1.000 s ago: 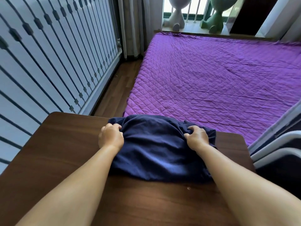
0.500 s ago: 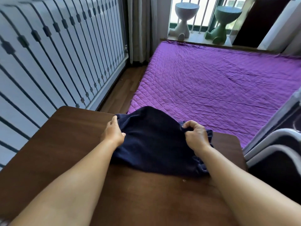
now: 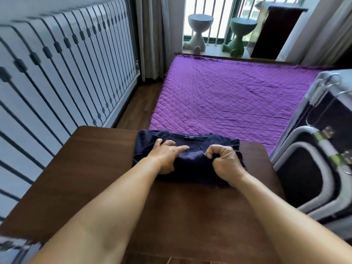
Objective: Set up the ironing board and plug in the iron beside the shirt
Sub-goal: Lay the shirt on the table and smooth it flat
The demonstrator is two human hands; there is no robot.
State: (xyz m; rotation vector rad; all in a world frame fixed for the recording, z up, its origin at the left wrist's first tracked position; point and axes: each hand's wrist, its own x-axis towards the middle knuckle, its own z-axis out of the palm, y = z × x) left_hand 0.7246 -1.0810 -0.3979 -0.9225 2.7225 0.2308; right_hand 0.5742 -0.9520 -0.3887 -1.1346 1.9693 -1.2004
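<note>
The navy shirt (image 3: 187, 157) lies bunched at the far edge of the brown surface (image 3: 91, 168), at twelve o'clock from the person, collar and label turned toward the purple bed (image 3: 228, 103) beyond. The left hand (image 3: 167, 155) rests flat on the cloth, fingers extended and spread toward one o'clock. The right hand (image 3: 224, 161) is curled, pinching a fold of fabric near the shirt's middle. No ironing board or iron is visible in view.

Judgement: the step in hand appears to be arranging the shirt on the surface. To do it well, the flat hand should anchor the cloth while the pinching hand draws the fold outward toward three o'clock, evenly, so the body lies smooth without dragging the collar over the far edge.

Outward: a railed white panel (image 3: 57, 73) stands at nine to eleven o'clock; a grey-framed black case (image 3: 323, 149) at three o'clock; two stools (image 3: 200, 31) at the window, twelve o'clock.
</note>
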